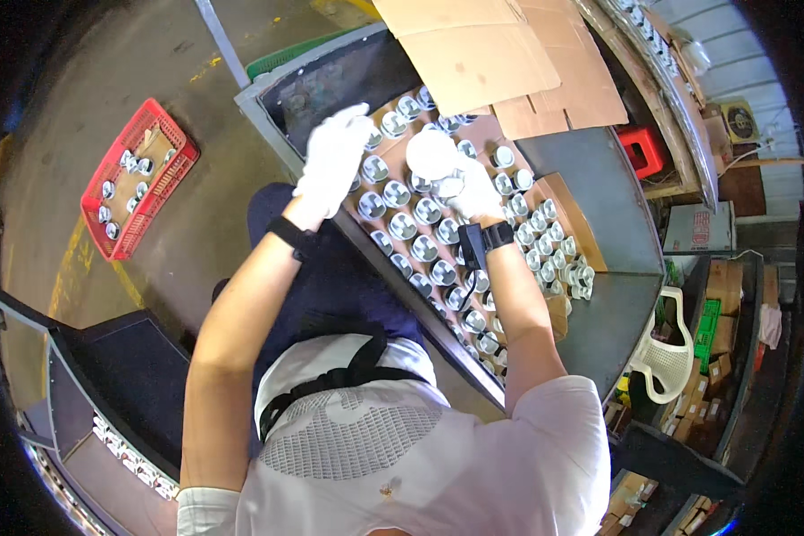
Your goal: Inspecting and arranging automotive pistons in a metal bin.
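Note:
Both my hands wear white gloves. My left hand [332, 159] reaches over the left side of a brown cardboard sheet [482, 134] covered with rows of small round metal parts [426, 212]; whether it grips one I cannot tell. My right hand [472, 189] holds a white cloth [431, 154] bunched around one metal part above the middle of the sheet. Black bands sit on both wrists.
The sheet lies on a dark metal workbench [598, 179]. Flattened cardboard boxes [500, 54] lie at the bench's far end. A red basket [138, 174] with several metal parts stands on the floor at left. A white plastic chair [665, 353] and stacked boxes are at right.

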Motion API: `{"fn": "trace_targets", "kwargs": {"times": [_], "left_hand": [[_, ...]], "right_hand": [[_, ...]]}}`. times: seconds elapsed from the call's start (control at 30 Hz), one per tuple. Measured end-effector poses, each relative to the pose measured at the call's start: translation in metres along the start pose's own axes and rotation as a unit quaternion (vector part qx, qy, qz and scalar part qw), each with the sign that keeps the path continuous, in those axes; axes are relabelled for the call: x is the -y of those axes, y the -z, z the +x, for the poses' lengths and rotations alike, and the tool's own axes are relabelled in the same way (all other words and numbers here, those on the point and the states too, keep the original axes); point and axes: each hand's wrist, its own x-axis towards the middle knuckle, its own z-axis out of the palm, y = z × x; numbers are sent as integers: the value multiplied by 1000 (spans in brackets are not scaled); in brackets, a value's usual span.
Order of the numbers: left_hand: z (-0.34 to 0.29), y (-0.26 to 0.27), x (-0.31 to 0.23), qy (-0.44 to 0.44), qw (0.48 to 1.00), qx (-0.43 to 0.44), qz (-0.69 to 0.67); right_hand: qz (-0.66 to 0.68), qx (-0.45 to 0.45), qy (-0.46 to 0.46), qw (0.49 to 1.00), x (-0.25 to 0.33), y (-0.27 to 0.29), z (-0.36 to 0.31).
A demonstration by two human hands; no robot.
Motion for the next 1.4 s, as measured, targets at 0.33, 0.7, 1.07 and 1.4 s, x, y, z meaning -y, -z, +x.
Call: {"fn": "trace_targets", "kwargs": {"times": [0.33, 0.7, 1.07, 1.4], "left_hand": [[-45, -40, 3, 168, 861, 258, -404], [-38, -45, 27, 141, 937, 211, -240], [-40, -40, 11, -21, 970, 216, -113], [-43, -40, 1, 49, 943, 246, -218]], "right_hand": [[-97, 37, 38, 994, 31, -5, -32], [18, 26, 43, 999, 39, -16, -39], [18, -17, 10, 1000, 87, -13, -41], [-132, 11, 130, 983, 61, 5, -36]]}}
